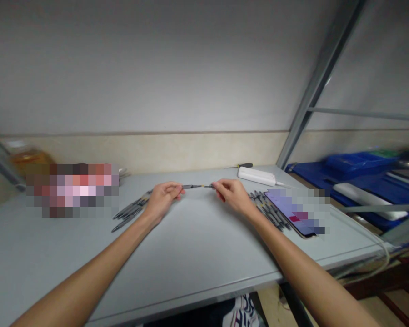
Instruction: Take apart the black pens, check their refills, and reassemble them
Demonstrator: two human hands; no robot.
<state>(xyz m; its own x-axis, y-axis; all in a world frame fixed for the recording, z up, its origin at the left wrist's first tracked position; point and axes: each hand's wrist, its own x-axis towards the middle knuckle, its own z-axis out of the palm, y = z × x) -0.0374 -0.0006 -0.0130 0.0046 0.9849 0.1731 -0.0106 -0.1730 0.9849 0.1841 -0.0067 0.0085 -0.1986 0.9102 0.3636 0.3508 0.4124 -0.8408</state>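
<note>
Above the middle of the desk, my left hand and my right hand face each other, fingers closed in a pinch. A slim dark pen stretches level between them, with a thin middle stretch and a small yellowish band. My left fingers grip its left end and my right fingertips its right end. Whether it is in one piece or parted, I cannot tell. Several dark grey pens lie in a loose pile by my left wrist. More such pens lie side by side beyond my right wrist.
A phone with a lit screen lies right of the pens. Behind it are a white power strip with a cable and a screwdriver. A blurred-out item and a bottle stand left. A metal post rises at right.
</note>
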